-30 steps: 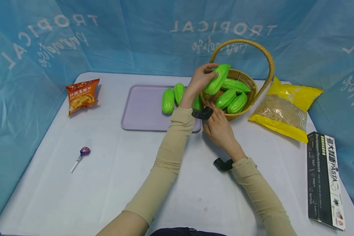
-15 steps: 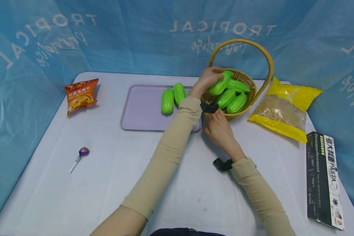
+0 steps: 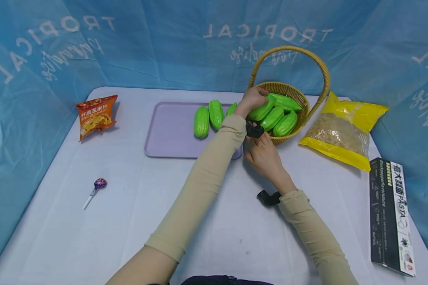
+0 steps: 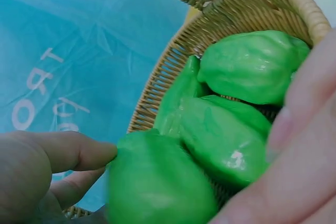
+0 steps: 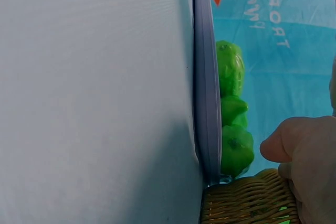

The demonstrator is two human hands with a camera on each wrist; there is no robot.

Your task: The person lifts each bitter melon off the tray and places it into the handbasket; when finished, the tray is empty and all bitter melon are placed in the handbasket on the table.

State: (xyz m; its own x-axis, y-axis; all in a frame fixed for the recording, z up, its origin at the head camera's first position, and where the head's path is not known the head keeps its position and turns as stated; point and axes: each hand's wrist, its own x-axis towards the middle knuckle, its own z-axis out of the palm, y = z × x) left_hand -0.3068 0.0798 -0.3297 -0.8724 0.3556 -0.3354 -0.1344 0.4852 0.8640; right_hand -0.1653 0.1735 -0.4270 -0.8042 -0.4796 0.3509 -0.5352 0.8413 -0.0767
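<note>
- Your left hand [image 3: 251, 99] grips a green gourd [image 3: 261, 111], fingers curled round it, at the near-left rim inside the wicker basket [image 3: 299, 97].
- The gourd touches three other gourds [image 3: 283, 118] in the basket.
- Your right hand [image 3: 264, 156] rests on the table [image 3: 128, 221], fingers loose against the basket's front, holding nothing.
- Three gourds [image 3: 208, 116] lie on the lilac tray [image 3: 171, 130].

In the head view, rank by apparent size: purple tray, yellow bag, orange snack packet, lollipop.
1. purple tray, partly covered by a sleeve.
2. yellow bag, not far behind the tray; it lies about as far from the camera.
3. orange snack packet.
4. lollipop, clearly smallest although nearest the camera.
</note>
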